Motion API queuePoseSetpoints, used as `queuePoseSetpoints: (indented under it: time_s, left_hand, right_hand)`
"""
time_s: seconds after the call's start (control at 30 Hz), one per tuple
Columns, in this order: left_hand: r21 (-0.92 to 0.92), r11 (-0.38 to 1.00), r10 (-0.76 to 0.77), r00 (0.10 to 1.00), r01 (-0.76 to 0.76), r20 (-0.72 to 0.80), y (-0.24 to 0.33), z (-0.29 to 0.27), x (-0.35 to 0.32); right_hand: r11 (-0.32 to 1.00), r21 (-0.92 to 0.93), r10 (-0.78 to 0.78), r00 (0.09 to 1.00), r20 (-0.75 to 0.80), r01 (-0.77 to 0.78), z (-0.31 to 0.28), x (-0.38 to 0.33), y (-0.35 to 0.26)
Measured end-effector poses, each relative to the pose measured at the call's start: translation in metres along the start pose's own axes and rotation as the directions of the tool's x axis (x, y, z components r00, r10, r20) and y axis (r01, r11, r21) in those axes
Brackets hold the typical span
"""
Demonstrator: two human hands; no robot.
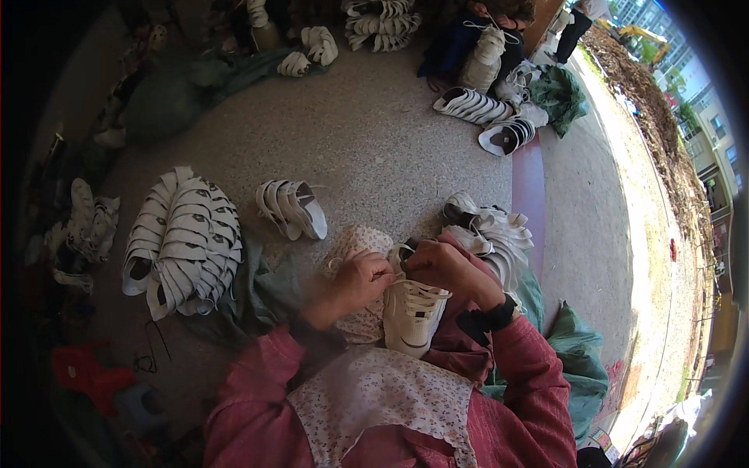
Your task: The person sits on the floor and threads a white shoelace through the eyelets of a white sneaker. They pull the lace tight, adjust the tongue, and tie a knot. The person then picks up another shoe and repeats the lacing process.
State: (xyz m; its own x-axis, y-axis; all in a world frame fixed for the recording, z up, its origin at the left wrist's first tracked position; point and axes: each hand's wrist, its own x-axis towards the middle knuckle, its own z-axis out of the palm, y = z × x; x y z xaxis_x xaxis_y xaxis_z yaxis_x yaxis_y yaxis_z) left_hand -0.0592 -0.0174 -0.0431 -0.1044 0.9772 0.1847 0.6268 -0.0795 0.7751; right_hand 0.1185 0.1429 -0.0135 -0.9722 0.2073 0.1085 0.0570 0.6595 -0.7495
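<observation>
A white lace-up shoe (407,324) rests on my lap, toe toward me, its laces crossing over the tongue. My left hand (363,278) is at the shoe's left edge by the upper eyelets, thumb and forefinger pinched on a white shoelace (399,278). My right hand (443,267) is bent over the shoe's dark opening, its fingers curled closed. Those fingertips are partly hidden, and what they hold cannot be made out. Past my hands, at the right, lies a bunch of white shoe uppers (499,242).
Nested stacks of white shoe uppers (195,242) stand on the left, with a smaller stack (292,207) ahead. Green sacks (577,359) lie at the right. A red plastic object (90,374) is at the lower left. Another person (507,15) sits at the far right among more shoes.
</observation>
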Motion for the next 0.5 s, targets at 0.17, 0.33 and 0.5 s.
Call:
queuePoseSetpoints:
  time_s: [0.17,0.33,0.5]
  left_hand:
    - [-0.046,0.997,-0.063,0.997,0.064,0.037,0.001,0.002,-0.005]
    - [-0.112,0.987,-0.105,0.989,0.116,0.101,-0.003,0.002,0.001]
    - [-0.117,0.977,-0.163,0.976,0.180,0.143,-0.002,0.006,0.010]
  right_hand:
    - [0.986,0.085,0.138,0.989,0.058,-0.143,0.004,-0.002,0.008]
    - [0.987,0.132,0.098,0.995,-0.006,-0.097,0.009,-0.005,0.013]
    - [0.979,0.179,0.108,0.993,-0.054,-0.096,0.014,-0.005,0.014]
